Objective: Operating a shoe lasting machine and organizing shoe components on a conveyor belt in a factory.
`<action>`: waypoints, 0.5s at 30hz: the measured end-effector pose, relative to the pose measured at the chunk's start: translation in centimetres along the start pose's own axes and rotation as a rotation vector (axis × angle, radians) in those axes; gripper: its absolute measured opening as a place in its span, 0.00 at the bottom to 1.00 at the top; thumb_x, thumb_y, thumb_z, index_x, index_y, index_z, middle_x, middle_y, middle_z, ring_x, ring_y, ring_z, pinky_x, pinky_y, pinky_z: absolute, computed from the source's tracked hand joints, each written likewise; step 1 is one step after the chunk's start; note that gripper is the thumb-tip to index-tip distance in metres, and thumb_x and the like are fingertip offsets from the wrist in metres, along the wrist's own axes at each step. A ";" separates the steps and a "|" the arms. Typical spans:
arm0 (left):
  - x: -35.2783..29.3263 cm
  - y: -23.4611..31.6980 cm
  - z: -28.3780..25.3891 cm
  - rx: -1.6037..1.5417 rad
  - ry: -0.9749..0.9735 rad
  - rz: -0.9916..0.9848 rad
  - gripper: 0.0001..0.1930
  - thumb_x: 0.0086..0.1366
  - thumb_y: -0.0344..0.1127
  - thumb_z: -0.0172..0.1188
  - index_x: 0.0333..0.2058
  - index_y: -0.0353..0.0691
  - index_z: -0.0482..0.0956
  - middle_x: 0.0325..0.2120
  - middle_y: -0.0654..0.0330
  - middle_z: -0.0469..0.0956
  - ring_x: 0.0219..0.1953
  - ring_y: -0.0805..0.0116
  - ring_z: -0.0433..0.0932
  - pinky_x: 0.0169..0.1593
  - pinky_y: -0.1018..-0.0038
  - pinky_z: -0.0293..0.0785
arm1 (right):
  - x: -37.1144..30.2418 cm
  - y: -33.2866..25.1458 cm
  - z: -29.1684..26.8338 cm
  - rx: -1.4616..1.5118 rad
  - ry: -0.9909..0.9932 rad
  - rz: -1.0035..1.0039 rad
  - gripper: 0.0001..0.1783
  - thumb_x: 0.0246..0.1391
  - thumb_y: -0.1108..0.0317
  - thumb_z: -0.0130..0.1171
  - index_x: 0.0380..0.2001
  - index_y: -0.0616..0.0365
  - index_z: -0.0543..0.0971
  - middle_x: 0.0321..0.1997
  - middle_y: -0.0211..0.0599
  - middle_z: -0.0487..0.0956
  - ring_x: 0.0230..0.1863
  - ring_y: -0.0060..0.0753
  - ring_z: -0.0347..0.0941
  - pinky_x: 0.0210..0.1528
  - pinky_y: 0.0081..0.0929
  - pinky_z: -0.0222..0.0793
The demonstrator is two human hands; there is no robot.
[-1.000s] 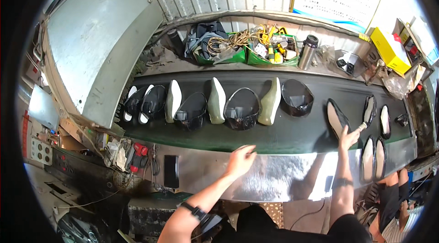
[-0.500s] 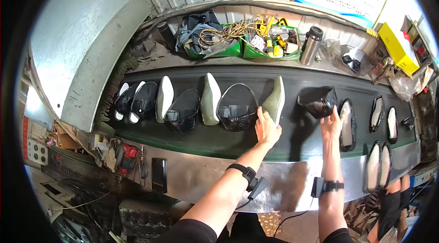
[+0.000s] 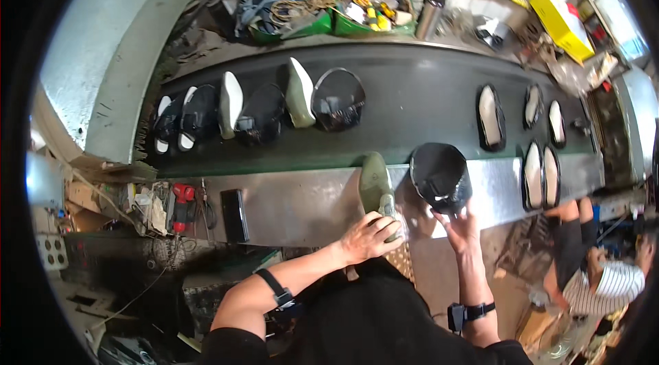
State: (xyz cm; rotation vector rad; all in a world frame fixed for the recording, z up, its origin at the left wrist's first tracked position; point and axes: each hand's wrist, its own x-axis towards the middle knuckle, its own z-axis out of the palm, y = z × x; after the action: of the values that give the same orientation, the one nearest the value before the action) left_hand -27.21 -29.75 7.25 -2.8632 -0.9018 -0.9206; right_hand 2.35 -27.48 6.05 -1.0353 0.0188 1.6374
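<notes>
My left hand (image 3: 368, 236) is closed round the heel end of a green shoe last (image 3: 375, 183), close to my body over the metal ledge. Beside it, my right hand (image 3: 463, 229) grips the lower edge of a black shoe upper (image 3: 439, 173), whose opening faces up. The two pieces are apart. Left of them on the dark conveyor belt (image 3: 412, 90) stands another green last (image 3: 300, 94) with a pale sole, beside a black upper (image 3: 338, 98). Farther left are another last (image 3: 232, 104), an upper (image 3: 261, 114) and two more black uppers with white-soled lasts.
Black shoes (image 3: 490, 118) with pale insides stand at the right, a pair on the metal ledge (image 3: 309, 210). A phone (image 3: 234, 215) and red tool (image 3: 182, 200) lie left. Green bins (image 3: 371, 30), a thermos (image 3: 431, 15) and a yellow box (image 3: 559, 25) stand behind. A co-worker (image 3: 611, 289) sits right.
My left hand has taken the green last off the belt and brought it toward me. My right hand has drawn the black upper nearer, over the ledge. The view has shifted downward.
</notes>
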 end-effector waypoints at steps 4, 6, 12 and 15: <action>-0.1 2.5 2.3 -0.213 -0.099 -0.090 0.11 0.59 0.40 0.62 0.41 0.50 0.82 0.46 0.62 0.76 0.52 0.64 0.71 0.53 0.63 0.67 | -5.0 0.7 2.6 -0.188 0.009 -0.204 0.29 0.63 0.52 0.59 0.61 0.58 0.70 0.59 0.39 0.74 0.59 0.38 0.70 0.60 0.43 0.70; 0.1 1.6 3.1 -0.549 0.115 -0.299 0.13 0.60 0.44 0.67 0.34 0.41 0.82 0.33 0.62 0.80 0.41 0.61 0.78 0.44 0.67 0.73 | -8.2 2.0 5.1 -0.669 -0.044 -0.563 0.23 0.63 0.66 0.58 0.60 0.59 0.71 0.49 0.36 0.79 0.47 0.25 0.76 0.50 0.27 0.73; 2.5 -7.7 1.3 -1.956 -0.061 -1.558 0.25 0.68 0.54 0.56 0.48 0.34 0.77 0.42 0.54 0.81 0.45 0.62 0.79 0.53 0.61 0.74 | -11.9 8.7 -0.4 -1.821 -0.711 -1.061 0.24 0.49 0.67 0.68 0.53 0.49 0.80 0.40 0.28 0.83 0.39 0.36 0.72 0.69 0.61 0.56; 1.8 -8.5 3.2 -1.468 -0.109 -1.559 0.18 0.66 0.43 0.62 0.45 0.34 0.79 0.41 0.55 0.82 0.42 0.63 0.80 0.49 0.64 0.74 | -12.8 11.4 0.1 -2.048 -0.564 -1.002 0.23 0.52 0.72 0.62 0.53 0.44 0.81 0.44 0.27 0.83 0.38 0.35 0.72 0.71 0.55 0.54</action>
State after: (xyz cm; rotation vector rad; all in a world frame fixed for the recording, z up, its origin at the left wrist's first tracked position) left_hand -28.72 -21.16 4.13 -1.9389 -3.9543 -1.9864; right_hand -7.15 -41.53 8.56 -1.3706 -2.4726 0.4331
